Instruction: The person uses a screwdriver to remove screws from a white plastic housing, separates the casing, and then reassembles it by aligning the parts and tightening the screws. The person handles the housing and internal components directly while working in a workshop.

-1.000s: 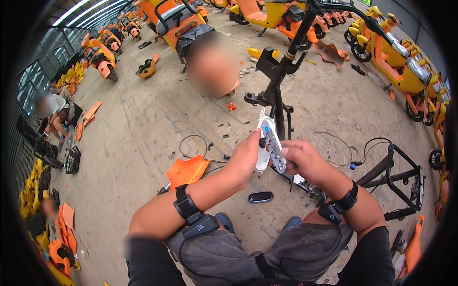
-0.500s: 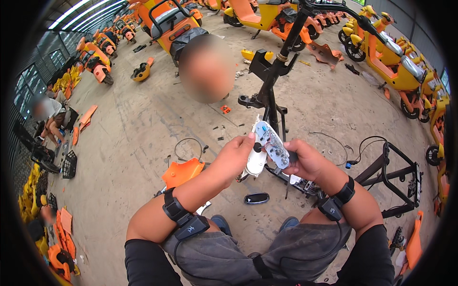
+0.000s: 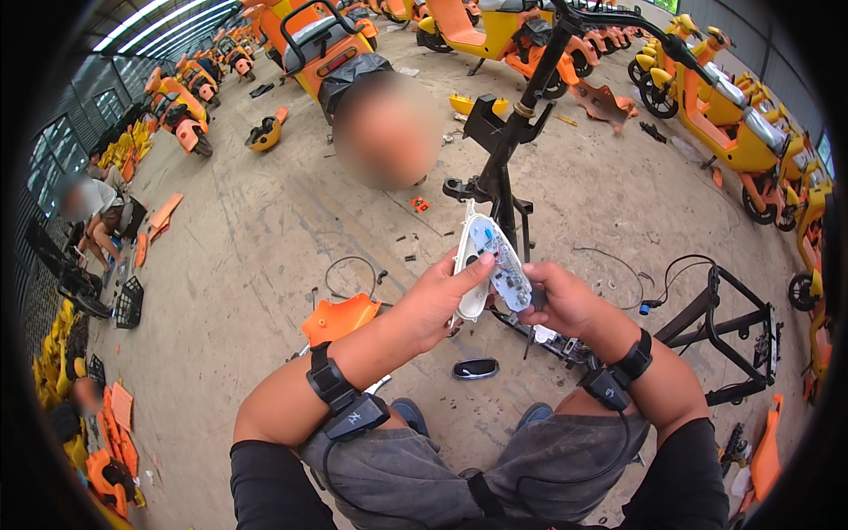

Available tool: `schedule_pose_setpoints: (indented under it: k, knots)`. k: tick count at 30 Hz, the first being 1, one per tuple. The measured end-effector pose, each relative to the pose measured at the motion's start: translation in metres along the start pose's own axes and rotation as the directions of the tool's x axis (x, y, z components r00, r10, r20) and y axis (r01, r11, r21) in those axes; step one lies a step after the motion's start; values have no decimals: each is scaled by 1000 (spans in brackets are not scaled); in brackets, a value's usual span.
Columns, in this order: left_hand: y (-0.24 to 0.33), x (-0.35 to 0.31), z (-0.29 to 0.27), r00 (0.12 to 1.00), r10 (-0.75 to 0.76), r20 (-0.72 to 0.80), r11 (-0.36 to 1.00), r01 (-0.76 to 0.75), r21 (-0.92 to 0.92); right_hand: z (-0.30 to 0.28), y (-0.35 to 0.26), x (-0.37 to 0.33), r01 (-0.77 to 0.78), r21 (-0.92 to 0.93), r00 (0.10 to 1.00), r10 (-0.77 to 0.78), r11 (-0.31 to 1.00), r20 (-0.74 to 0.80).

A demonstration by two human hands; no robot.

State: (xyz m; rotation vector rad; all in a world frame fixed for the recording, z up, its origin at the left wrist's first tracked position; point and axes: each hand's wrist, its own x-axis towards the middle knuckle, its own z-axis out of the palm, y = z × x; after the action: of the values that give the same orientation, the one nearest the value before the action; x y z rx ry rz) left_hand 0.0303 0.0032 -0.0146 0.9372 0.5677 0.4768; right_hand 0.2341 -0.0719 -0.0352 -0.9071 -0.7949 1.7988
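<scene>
My left hand (image 3: 439,298) grips a white plastic housing (image 3: 471,306), long and rounded, with its hollow side showing. Its thumb lies on a pale blue circuit board (image 3: 509,276) dotted with small components. At the board's right edge, my right hand (image 3: 568,300) is closed, thumb and fingers pinching it. Something dark like a handle (image 3: 540,296) shows by those right fingers, with a thin rod below; I cannot make out its kind. Just beyond both hands stands a bare black scooter frame (image 3: 502,177).
An orange panel (image 3: 340,320) and a dark oval part (image 3: 475,368) lie on the floor near my feet. To the right sits a black tubular frame (image 3: 720,331) with a cable. Scooters (image 3: 724,124) line the hall. One person crouches at far left; another's blurred head is ahead.
The white housing has turned, bringing its hollow side into sight. My left thumb has shifted from the housing onto the circuit board. The right hand stays nearly in place.
</scene>
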Motion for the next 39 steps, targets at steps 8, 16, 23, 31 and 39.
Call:
schedule_pose_setpoints:
  k: [8, 16, 23, 31, 39]
  knots:
    - [1, -1, 0, 989, 131, -63, 990, -134, -45, 30, -8, -1, 183, -165, 971, -205, 969, -127]
    - [2, 0, -1, 976, 212, -51, 968, -217, -124, 33, 0, 0, 86, -347, 960, -171, 934, -222]
    - [7, -6, 2, 976, 206, 65, 949, -183, -256, 37, 2, -5, 159, -301, 974, -198, 940, -106]
    - [8, -6, -7, 958, 155, 240, 926, -56, -373, 47, 2, -9, 165, -413, 967, -230, 896, -113]
    - [9, -9, -3, 973, 180, 146, 970, -152, -189, 41, -4, -16, 90, -708, 961, -247, 701, -123]
